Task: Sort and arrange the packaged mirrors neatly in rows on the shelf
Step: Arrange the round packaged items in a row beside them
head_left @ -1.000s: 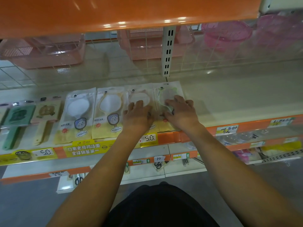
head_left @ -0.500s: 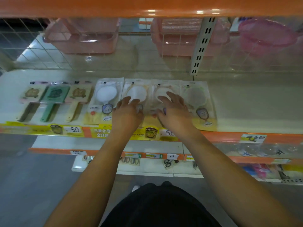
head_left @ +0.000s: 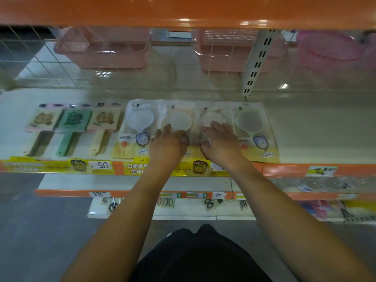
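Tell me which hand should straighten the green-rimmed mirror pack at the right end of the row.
Right. The right hand rests on the pack directly beside the green-rimmed mirror pack; the left hand lies further left, on the cream-rimmed pack, and would have to cross over.

Pink baskets [head_left: 105,49] (translucent) above; scissors [head_left: 208,203] below

Both bare forearms reach forward and upward, converging slightly. The left hand [head_left: 167,143] lies palm down, fingers relaxed and pointing away. Just beside it, apart, the right hand [head_left: 222,143] lies palm down, fingers spread.
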A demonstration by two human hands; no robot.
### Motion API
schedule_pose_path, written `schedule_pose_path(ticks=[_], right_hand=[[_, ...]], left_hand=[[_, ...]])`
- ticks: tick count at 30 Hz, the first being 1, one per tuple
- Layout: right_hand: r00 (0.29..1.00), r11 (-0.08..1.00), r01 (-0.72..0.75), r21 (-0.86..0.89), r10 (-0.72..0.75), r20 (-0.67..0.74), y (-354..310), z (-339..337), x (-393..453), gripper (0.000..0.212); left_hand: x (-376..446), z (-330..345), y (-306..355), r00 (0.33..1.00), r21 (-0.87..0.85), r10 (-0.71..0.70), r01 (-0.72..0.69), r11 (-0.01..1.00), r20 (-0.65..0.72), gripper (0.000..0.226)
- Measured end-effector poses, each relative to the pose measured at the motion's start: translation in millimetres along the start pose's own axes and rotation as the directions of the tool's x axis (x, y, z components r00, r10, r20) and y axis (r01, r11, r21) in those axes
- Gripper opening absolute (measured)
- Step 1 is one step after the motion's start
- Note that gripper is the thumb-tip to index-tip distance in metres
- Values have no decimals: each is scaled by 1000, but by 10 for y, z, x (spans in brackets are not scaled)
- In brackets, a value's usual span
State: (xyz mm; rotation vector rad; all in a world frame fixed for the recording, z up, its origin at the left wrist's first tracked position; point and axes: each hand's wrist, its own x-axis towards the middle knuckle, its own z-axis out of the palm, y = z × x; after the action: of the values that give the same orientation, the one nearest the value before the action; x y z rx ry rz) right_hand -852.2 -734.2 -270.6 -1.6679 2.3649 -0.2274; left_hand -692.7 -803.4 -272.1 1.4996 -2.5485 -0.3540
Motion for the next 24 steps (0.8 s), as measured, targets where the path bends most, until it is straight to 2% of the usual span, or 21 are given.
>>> schedule_pose_path(ticks=[3, 5, 10, 17, 21, 24], right_hand=[[999, 999, -39, 17, 39, 4, -55, -27, 14, 58], [997, 997, -62, 37, 64, -48, -129, -27, -8, 60], [986, 994, 6, 107, 12, -167, -428, 56, -23, 55], [986, 985, 108, 134, -89, -137, -795, 235, -1, 53], [985, 983, 131, 130, -114, -128, -964, 289, -22, 49], [982, 984, 134, 120, -116, -150, -1143, 338, 5, 48]], left_hand=[[2, -52, -31, 1000, -47, 14, -14, 999, 7, 37], [-22, -106, -82, 1000, -56, 10, -11, 998, -21, 42], [-134, -212, -344, 991, -57, -48, 41, 997, -127, 42], [-328, -322, -684, 969, -17, -150, 149, 989, -195, 30], [-303, -360, -910, 968, -37, -182, 179, 983, -170, 38], [-276, -393, -1046, 976, -44, -146, 141, 989, -164, 40]])
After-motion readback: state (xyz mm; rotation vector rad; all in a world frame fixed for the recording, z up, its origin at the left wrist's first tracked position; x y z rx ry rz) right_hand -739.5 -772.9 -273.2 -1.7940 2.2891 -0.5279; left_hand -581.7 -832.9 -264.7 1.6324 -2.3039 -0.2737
